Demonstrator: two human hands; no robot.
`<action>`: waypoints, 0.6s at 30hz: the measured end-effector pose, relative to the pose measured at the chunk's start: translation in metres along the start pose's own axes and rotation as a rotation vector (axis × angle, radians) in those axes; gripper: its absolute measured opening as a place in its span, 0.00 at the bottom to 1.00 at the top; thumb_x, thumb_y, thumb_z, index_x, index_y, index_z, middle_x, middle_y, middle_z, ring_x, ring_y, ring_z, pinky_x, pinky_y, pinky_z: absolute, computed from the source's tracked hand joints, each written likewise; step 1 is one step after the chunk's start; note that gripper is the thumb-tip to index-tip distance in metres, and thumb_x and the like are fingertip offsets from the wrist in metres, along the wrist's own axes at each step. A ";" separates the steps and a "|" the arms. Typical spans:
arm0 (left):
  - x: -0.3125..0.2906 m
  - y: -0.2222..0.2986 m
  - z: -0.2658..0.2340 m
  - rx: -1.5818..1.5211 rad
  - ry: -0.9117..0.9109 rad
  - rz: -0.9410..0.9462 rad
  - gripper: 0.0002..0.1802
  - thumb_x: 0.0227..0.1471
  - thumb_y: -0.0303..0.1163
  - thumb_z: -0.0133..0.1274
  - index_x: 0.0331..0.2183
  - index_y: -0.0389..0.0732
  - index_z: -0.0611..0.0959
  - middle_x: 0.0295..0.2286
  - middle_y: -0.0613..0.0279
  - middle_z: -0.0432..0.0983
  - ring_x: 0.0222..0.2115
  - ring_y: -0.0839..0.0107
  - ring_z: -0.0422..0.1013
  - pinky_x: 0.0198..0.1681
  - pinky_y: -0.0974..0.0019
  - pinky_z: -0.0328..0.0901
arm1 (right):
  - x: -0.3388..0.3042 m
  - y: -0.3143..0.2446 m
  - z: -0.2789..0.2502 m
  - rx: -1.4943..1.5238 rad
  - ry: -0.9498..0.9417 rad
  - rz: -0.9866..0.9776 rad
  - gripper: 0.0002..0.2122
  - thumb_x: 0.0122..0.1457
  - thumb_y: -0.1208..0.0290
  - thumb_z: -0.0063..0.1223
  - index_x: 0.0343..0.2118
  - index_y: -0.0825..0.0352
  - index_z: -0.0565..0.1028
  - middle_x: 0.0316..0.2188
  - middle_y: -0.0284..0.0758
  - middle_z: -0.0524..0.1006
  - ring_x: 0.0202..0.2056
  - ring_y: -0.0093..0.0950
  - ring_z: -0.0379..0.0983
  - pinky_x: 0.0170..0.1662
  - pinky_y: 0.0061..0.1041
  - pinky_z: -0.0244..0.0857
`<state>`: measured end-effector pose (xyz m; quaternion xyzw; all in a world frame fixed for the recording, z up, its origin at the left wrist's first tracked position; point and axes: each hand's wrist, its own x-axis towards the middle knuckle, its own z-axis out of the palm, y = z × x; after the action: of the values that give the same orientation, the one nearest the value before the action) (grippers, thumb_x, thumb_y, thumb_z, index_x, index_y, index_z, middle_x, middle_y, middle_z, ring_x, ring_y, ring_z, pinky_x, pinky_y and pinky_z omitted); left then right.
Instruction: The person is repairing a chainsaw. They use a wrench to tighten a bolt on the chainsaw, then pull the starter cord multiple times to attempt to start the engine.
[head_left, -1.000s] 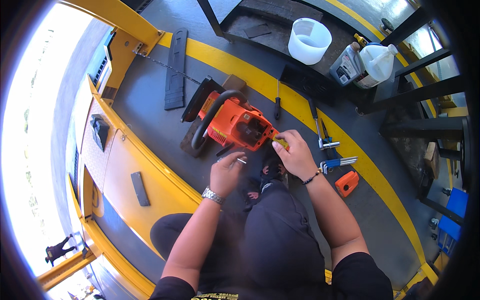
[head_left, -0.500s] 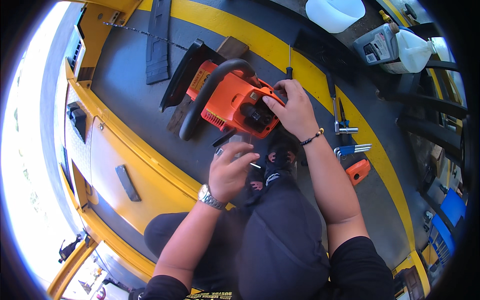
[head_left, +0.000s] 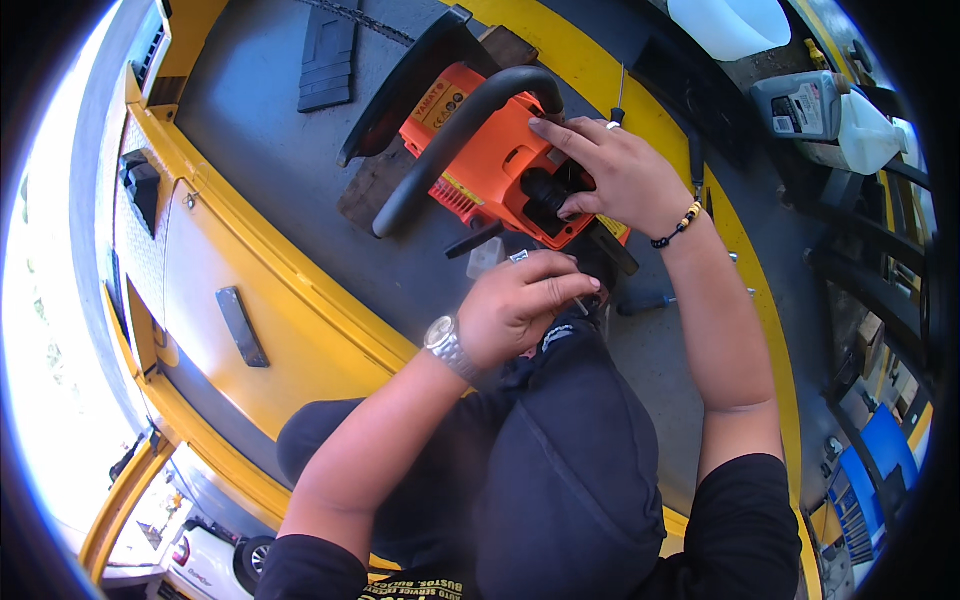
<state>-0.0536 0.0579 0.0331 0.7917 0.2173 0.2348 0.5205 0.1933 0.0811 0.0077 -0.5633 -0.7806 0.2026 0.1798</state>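
Observation:
An orange chainsaw (head_left: 490, 150) with a black front handle (head_left: 455, 130) and black hand guard (head_left: 400, 100) sits on wooden blocks, its rear end toward me. Across its uncovered rear reaches my right hand (head_left: 635, 180), fingers apart, the thumb against a black rounded part (head_left: 545, 192) and the index finger over the orange housing. Closer to me, my left hand (head_left: 525, 310) is closed around a thin pale stick (head_left: 582, 308) that shows only in part below the fingers. Beside the saw, a small clear plastic container (head_left: 486, 258) stands just beyond that hand.
A screwdriver (head_left: 619, 105) lies on the yellow floor stripe, and a blue-handled tool (head_left: 645, 303) is beside my right forearm. A grey bottle (head_left: 798, 105) and white jug (head_left: 870, 135) stand at far right. Yellow metal panels (head_left: 270, 310) run along the left.
My view has shifted, so the saw appears higher and further right. My right hand has moved from the rear edge over the black part; my left hand has moved right.

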 end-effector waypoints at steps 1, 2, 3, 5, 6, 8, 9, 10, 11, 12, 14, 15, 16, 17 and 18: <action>0.003 0.002 0.001 -0.115 0.033 -0.054 0.24 0.50 0.16 0.60 0.49 0.46 0.85 0.40 0.60 0.81 0.40 0.58 0.80 0.39 0.61 0.74 | 0.000 0.000 0.000 -0.006 -0.002 -0.011 0.50 0.40 0.62 0.77 0.71 0.50 0.62 0.54 0.42 0.74 0.49 0.45 0.76 0.54 0.40 0.71; 0.007 0.003 0.001 -0.117 0.068 -0.029 0.25 0.53 0.14 0.59 0.50 0.47 0.85 0.39 0.60 0.81 0.37 0.60 0.80 0.38 0.62 0.74 | 0.000 0.000 0.000 -0.011 -0.004 -0.022 0.50 0.40 0.61 0.77 0.71 0.51 0.63 0.53 0.42 0.75 0.48 0.45 0.76 0.53 0.39 0.71; 0.009 0.005 -0.002 -0.123 0.060 -0.033 0.26 0.51 0.13 0.58 0.50 0.45 0.85 0.38 0.59 0.82 0.37 0.60 0.80 0.39 0.63 0.74 | 0.001 0.000 0.000 -0.017 -0.005 -0.033 0.49 0.41 0.61 0.77 0.70 0.51 0.63 0.52 0.41 0.75 0.47 0.44 0.76 0.53 0.39 0.71; 0.012 0.011 -0.005 -0.137 0.037 -0.036 0.28 0.46 0.09 0.56 0.48 0.42 0.85 0.37 0.57 0.82 0.36 0.61 0.81 0.39 0.65 0.75 | -0.001 0.002 -0.004 -0.066 -0.039 -0.029 0.48 0.43 0.58 0.76 0.70 0.51 0.64 0.51 0.39 0.77 0.46 0.42 0.78 0.51 0.37 0.72; 0.010 0.013 -0.007 -0.114 0.007 -0.085 0.26 0.47 0.11 0.56 0.48 0.43 0.85 0.36 0.57 0.82 0.36 0.61 0.80 0.39 0.64 0.75 | -0.001 0.003 -0.004 -0.090 -0.055 -0.028 0.47 0.44 0.56 0.75 0.70 0.50 0.64 0.50 0.37 0.77 0.45 0.41 0.78 0.51 0.37 0.73; 0.001 0.015 -0.014 -0.073 -0.067 -0.177 0.22 0.51 0.16 0.57 0.47 0.44 0.85 0.34 0.58 0.82 0.35 0.60 0.80 0.38 0.62 0.75 | -0.003 0.005 0.001 -0.119 0.030 -0.084 0.47 0.44 0.55 0.75 0.70 0.50 0.64 0.49 0.37 0.78 0.44 0.40 0.78 0.49 0.36 0.73; -0.005 0.011 -0.019 0.018 -0.230 -0.196 0.19 0.53 0.20 0.56 0.47 0.45 0.85 0.34 0.58 0.82 0.35 0.59 0.80 0.39 0.60 0.75 | -0.004 0.006 0.003 -0.134 0.073 -0.112 0.47 0.44 0.54 0.75 0.70 0.50 0.64 0.48 0.37 0.78 0.43 0.40 0.79 0.48 0.36 0.73; -0.014 0.004 -0.025 0.113 -0.390 -0.218 0.18 0.55 0.23 0.56 0.47 0.46 0.86 0.34 0.58 0.81 0.35 0.57 0.80 0.39 0.58 0.75 | -0.005 0.006 0.005 -0.128 0.075 -0.109 0.46 0.44 0.53 0.75 0.69 0.50 0.64 0.48 0.36 0.78 0.43 0.40 0.78 0.48 0.36 0.73; -0.024 -0.007 -0.031 0.208 -0.551 -0.238 0.16 0.56 0.26 0.55 0.46 0.48 0.86 0.34 0.57 0.81 0.35 0.56 0.80 0.39 0.57 0.75 | -0.006 0.006 0.006 -0.122 0.079 -0.104 0.46 0.44 0.53 0.75 0.69 0.50 0.65 0.48 0.36 0.78 0.43 0.40 0.78 0.48 0.36 0.73; -0.039 -0.025 -0.036 0.315 -0.669 -0.307 0.15 0.57 0.29 0.55 0.46 0.48 0.86 0.35 0.56 0.81 0.36 0.54 0.80 0.41 0.54 0.75 | -0.006 0.006 0.006 -0.117 0.085 -0.101 0.46 0.44 0.53 0.75 0.69 0.50 0.65 0.47 0.36 0.78 0.43 0.40 0.78 0.48 0.36 0.73; -0.069 -0.067 -0.046 0.545 -0.815 -0.456 0.14 0.58 0.32 0.54 0.45 0.49 0.87 0.37 0.54 0.80 0.37 0.52 0.80 0.43 0.52 0.75 | -0.005 0.007 0.005 -0.111 0.072 -0.107 0.46 0.43 0.53 0.75 0.68 0.50 0.65 0.47 0.36 0.78 0.43 0.39 0.78 0.48 0.36 0.73; -0.078 -0.087 -0.052 0.673 -0.841 -0.540 0.14 0.59 0.32 0.53 0.45 0.48 0.88 0.38 0.53 0.80 0.37 0.51 0.80 0.44 0.52 0.75 | -0.004 0.009 0.004 -0.107 0.071 -0.114 0.46 0.43 0.54 0.75 0.68 0.50 0.66 0.46 0.36 0.78 0.43 0.39 0.78 0.48 0.36 0.73; -0.087 -0.109 -0.059 0.687 -0.769 -0.572 0.14 0.59 0.32 0.53 0.45 0.48 0.88 0.39 0.53 0.80 0.38 0.51 0.80 0.45 0.52 0.75 | -0.004 0.010 0.003 -0.093 0.052 -0.098 0.46 0.42 0.54 0.75 0.68 0.51 0.66 0.47 0.37 0.78 0.43 0.41 0.78 0.48 0.37 0.73; -0.097 -0.130 -0.068 0.706 -0.694 -0.610 0.13 0.59 0.32 0.53 0.44 0.47 0.88 0.39 0.53 0.80 0.39 0.51 0.79 0.46 0.52 0.75 | -0.001 0.010 0.001 -0.074 0.036 -0.088 0.46 0.42 0.55 0.76 0.68 0.51 0.67 0.48 0.37 0.78 0.43 0.42 0.77 0.49 0.37 0.73; -0.103 -0.143 -0.073 0.719 -0.622 -0.641 0.13 0.59 0.32 0.53 0.44 0.46 0.88 0.40 0.52 0.80 0.40 0.51 0.79 0.47 0.52 0.75 | 0.000 0.010 0.002 -0.059 0.015 -0.072 0.46 0.41 0.55 0.76 0.68 0.52 0.68 0.48 0.38 0.78 0.44 0.43 0.77 0.49 0.38 0.72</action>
<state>-0.1935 0.1020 -0.0891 0.8454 0.3492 -0.2671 0.3032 0.2002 0.0835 0.0014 -0.5412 -0.8048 0.1686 0.1760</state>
